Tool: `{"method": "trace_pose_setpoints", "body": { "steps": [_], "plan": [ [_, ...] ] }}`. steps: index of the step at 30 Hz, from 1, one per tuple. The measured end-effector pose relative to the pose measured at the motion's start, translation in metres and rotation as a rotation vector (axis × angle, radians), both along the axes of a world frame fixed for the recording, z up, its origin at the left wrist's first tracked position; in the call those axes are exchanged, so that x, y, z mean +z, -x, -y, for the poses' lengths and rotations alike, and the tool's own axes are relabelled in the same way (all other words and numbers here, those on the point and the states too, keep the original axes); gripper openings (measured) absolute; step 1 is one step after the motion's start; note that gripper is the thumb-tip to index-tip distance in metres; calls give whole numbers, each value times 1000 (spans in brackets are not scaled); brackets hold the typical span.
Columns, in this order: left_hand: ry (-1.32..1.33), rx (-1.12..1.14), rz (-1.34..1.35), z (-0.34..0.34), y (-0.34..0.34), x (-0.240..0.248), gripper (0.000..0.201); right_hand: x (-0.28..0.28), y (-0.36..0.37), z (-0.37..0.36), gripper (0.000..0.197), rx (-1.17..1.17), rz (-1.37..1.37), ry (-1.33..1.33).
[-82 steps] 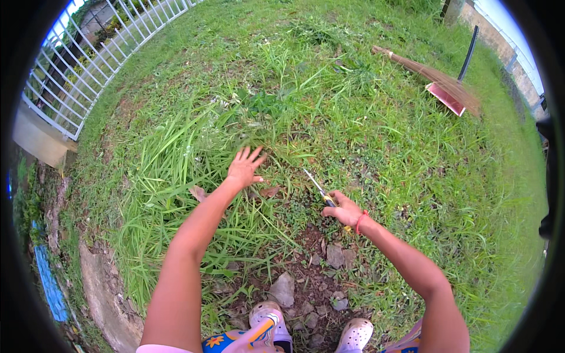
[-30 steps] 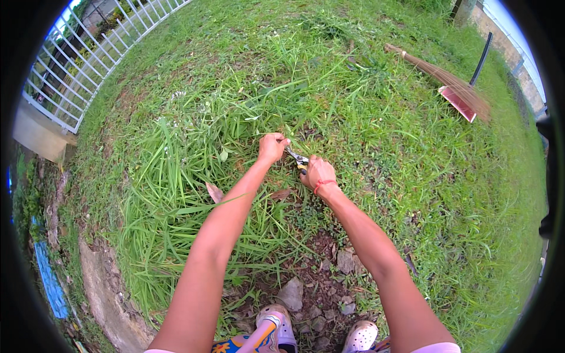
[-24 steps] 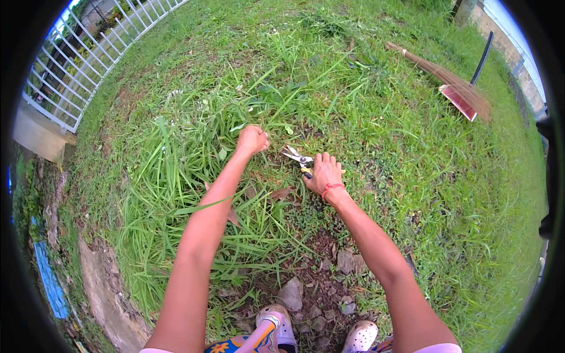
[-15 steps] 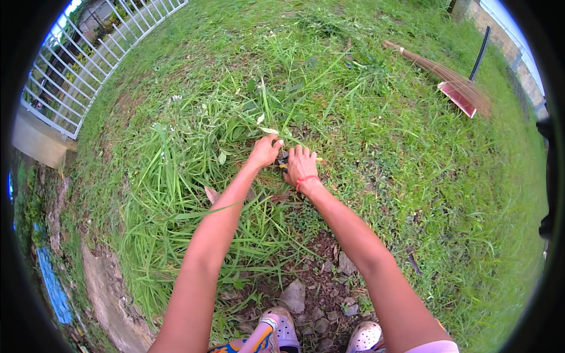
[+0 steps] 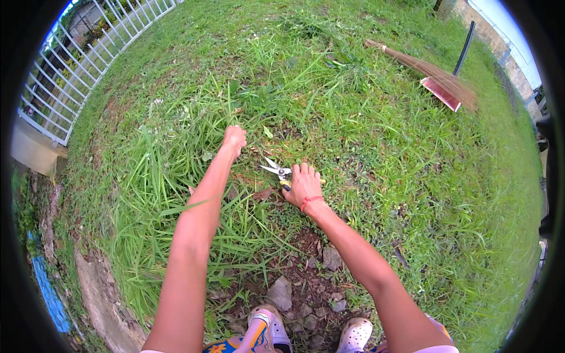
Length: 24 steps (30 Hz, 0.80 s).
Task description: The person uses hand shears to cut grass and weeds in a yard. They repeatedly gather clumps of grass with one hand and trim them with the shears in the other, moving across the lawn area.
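Note:
My right hand (image 5: 304,183) is wrapped round a pair of pruning shears (image 5: 277,169) with yellow handles. Their two metal blades stand apart, pointing up and to the left over low grass. To the left and a little farther off, my left hand (image 5: 235,140) is closed at the edge of a mound of long grass (image 5: 170,170). Its fingertips are turned away, so what they hold, if anything, is hidden. Blades of grass rise just beyond this fist.
A stick broom (image 5: 421,63) lies by a red dustpan (image 5: 441,94) with a black handle at the far right. A white metal fence (image 5: 76,70) stands far left. Stones (image 5: 279,293) and bare soil lie before my clogs (image 5: 356,335). A concrete edge (image 5: 97,288) runs along the left.
My left hand has moved left, away from the shears. My right hand has come slightly nearer, and the shears' blades, hidden before, now show spread apart.

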<state>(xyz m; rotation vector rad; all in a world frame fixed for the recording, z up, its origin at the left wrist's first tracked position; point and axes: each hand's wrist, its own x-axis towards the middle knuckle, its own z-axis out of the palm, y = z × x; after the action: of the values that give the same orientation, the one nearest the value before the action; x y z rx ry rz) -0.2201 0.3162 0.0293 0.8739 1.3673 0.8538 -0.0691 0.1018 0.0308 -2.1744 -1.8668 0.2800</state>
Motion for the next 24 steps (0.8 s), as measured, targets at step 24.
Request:
{"method": "trace_pose_setpoints", "body": {
  "steps": [24],
  "plan": [
    [-175,-539,-1625,28,80,162,38,-17,21,-5,37,-157,-2205,1070]
  ]
}}
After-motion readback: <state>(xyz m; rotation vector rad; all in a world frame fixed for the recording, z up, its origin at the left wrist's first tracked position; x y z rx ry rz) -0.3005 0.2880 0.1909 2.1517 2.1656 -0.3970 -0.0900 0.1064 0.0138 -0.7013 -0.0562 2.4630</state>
